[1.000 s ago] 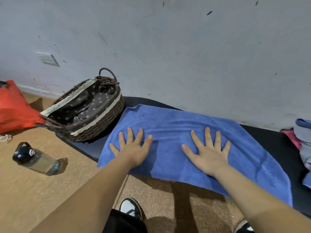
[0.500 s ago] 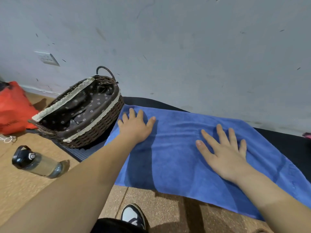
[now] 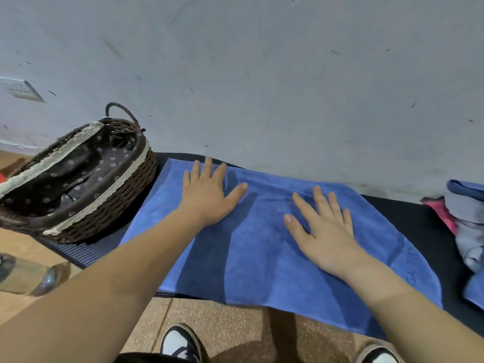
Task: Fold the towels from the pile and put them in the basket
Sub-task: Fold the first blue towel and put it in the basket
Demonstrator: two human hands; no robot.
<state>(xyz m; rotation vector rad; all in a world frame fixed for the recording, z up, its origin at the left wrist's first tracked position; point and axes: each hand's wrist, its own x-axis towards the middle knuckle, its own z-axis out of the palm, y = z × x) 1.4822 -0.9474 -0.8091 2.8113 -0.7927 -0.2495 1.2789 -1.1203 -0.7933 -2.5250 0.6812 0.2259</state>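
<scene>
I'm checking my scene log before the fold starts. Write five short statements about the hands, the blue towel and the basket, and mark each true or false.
1. The left hand and the right hand both lie flat on the blue towel, fingers straight. True.
2. The basket holds a folded blue towel. False: only its dark flowered lining shows inside.
3. The basket stands to the left of the blue towel. True.
4. The left hand grips the basket's handle. False: it rests on the blue towel, apart from the basket.
5. A pile of cloths lies at the right edge of the view. True.
</scene>
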